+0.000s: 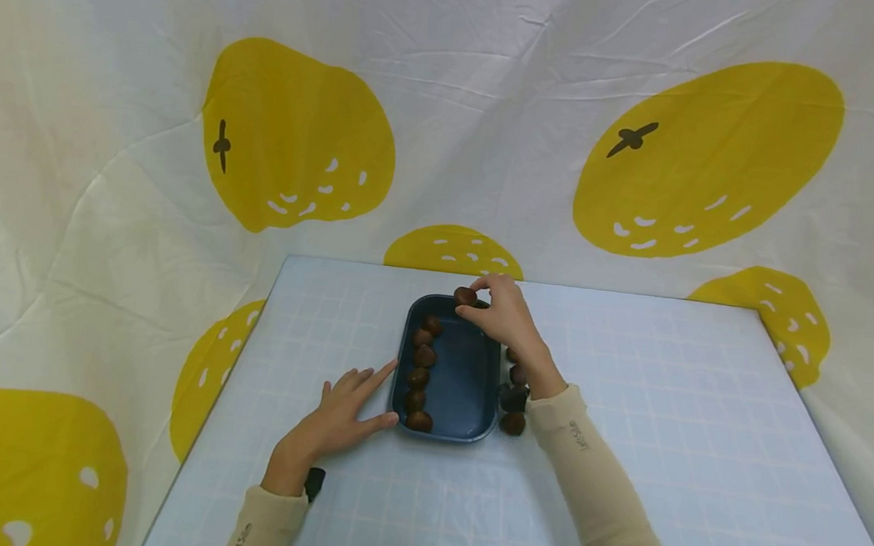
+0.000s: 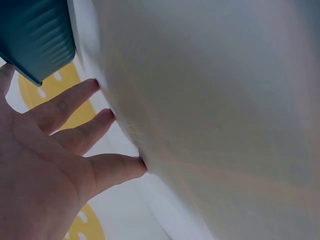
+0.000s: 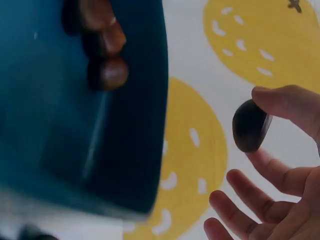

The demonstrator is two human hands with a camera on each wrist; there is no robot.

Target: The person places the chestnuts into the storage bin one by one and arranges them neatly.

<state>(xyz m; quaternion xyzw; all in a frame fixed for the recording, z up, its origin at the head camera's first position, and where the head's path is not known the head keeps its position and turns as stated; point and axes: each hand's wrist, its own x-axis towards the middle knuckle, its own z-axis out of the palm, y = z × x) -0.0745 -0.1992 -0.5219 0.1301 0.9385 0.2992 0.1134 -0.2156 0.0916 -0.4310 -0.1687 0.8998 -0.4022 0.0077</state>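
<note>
A dark blue rectangular tray (image 1: 466,392) sits on the table, with several brown chestnuts (image 1: 423,356) lined up along its left wall. Between thumb and index finger my right hand (image 1: 511,318) pinches one chestnut (image 3: 251,126) above the tray's far end. The other fingers of that hand are spread in the right wrist view. My left hand (image 1: 336,418) lies open at the tray's left side, thumb and index fingertips right at the rim. In the left wrist view, the left hand's fingertips (image 2: 106,116) rest on the tabletop.
Several more chestnuts (image 1: 513,424) lie in a line just outside the tray's right side, partly hidden by my right wrist. A pale blue checked cloth (image 1: 668,421) covers the table. Behind it hangs a white curtain (image 1: 474,158) with yellow fruit prints.
</note>
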